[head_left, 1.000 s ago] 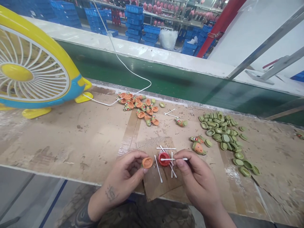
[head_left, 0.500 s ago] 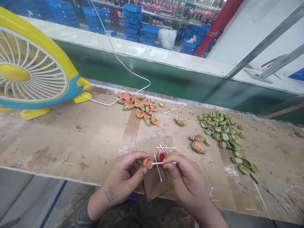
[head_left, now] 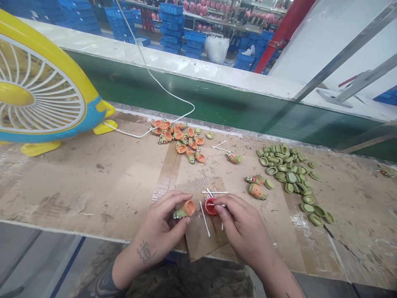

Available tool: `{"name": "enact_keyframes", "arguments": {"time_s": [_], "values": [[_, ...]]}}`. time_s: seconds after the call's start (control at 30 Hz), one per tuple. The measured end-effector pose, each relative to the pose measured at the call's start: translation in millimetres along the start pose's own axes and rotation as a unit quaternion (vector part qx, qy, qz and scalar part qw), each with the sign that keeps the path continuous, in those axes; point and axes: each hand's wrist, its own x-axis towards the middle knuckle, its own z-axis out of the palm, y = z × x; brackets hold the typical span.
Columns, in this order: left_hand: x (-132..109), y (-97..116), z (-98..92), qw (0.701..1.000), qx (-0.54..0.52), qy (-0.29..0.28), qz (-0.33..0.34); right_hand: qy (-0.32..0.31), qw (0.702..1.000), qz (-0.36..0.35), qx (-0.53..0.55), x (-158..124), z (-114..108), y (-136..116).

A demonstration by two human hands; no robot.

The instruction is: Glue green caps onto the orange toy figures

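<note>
Since a moment ago, the right hand (head_left: pixel 245 225) has drawn its thin white cotton swab (head_left: pixel 215 205) back to the small red round cap (head_left: pixel 211 206), its grip pinching the stick. Just left of it, the left hand (head_left: pixel 161 229) pinches a small orange-and-green plastic toy piece (head_left: pixel 185 209) above the brown cardboard surface (head_left: pixel 124 182).

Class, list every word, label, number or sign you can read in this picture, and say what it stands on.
No text can be read.
Left hand: a dark mark on the wrist, too blurred to read.
Fan: no lettering shows.
Blue crates: any labels are too small to tell.
Red cap and the toy piece: no print shows.
</note>
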Motion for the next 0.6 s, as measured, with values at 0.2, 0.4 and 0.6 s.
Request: {"name": "enact_keyframes", "arguments": {"time_s": [0.2,0.4,0.6], "values": [[-0.4,1.3,3.4,0.998,-0.055,0.004,-0.024,-0.010,1.000,0.011,-0.009,0.6,-1.9,2.3],[5.3,10.6,-3.4,0.998,0.045,-0.002,0.036,0.070,0.995,0.035,0.058,-3.9,-5.4,-4.0],[6.6,14.9,-5.8,0.997,0.053,0.001,0.055,0.068,0.981,0.033,0.181,-12.3,4.0,-14.7]]}}
